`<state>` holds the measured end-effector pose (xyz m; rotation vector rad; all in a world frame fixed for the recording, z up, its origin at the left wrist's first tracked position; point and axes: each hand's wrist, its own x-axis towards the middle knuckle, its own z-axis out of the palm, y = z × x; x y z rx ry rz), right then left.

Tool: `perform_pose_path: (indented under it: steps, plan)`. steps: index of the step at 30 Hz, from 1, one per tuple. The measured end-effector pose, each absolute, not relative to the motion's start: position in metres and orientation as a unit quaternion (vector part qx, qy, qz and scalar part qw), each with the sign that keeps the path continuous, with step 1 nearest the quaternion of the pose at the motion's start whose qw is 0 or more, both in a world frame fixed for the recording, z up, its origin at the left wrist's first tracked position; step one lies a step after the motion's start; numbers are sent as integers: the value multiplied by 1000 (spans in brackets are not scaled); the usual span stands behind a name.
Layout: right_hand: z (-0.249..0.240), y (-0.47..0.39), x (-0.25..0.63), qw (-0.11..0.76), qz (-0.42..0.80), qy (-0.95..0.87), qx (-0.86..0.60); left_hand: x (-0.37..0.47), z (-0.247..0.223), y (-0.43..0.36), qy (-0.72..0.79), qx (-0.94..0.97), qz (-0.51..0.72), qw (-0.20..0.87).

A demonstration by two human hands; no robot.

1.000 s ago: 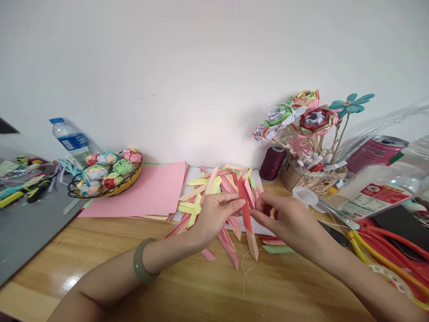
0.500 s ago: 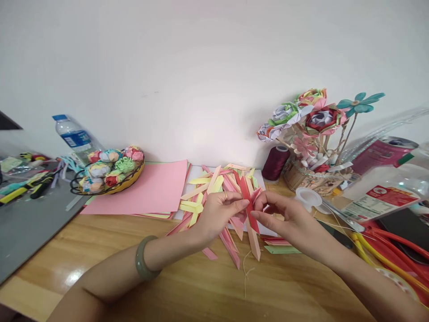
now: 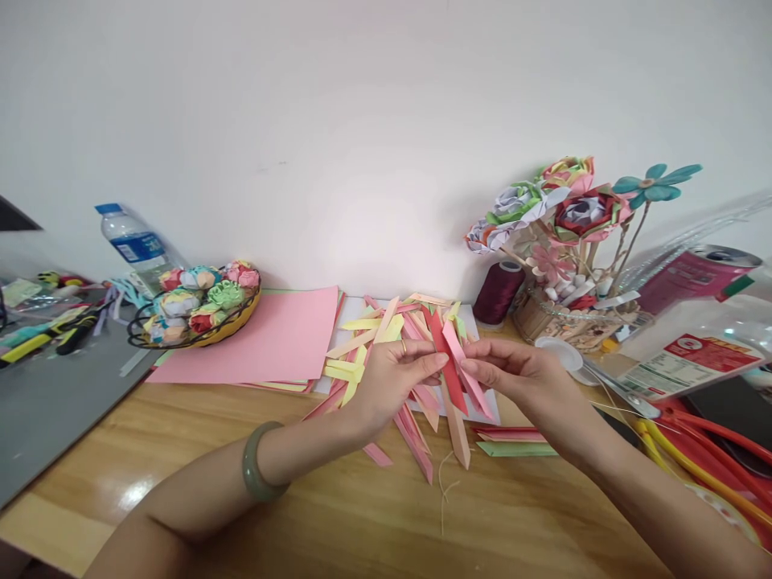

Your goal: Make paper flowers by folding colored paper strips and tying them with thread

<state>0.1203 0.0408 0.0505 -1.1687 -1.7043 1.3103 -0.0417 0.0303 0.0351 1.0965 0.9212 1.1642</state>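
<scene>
My left hand pinches a folded red paper strip, which slants down to the right. In my right hand a folded pink paper strip is held between thumb and fingers, just right of the red one. Whether the two strips touch cannot be made out. Beneath both hands lies a loose heap of folded strips in pink, peach and yellow, among them a yellow strip and a peach strip. White paper shows under the heap.
Pink paper sheets and a basket of paper flowers lie left. At right stand a purple thread spool, a flower pot, scissors and a plastic bottle. Thin string lies in front.
My right hand has moved slightly right and now holds the pink strip upright beside the red one, clearly apart from my left hand. My left hand keeps the red strip.
</scene>
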Motion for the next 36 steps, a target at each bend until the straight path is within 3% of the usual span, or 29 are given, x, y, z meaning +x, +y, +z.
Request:
perform_pose_path:
  steps: [9,20,28,36]
  plan:
    - [51,32,114,362,476,-637,-487,-41,30,31,426,484,516,564]
    - [45,37,117,369,518,-616,-465,-43,34,32,409,475,478,615]
    - [50,37,117,358,602,-567,-432,-44,33,34,322,390,423,752]
    - [43,37,116,337,707,-478,-397,-45,38,33,319,433,420,731]
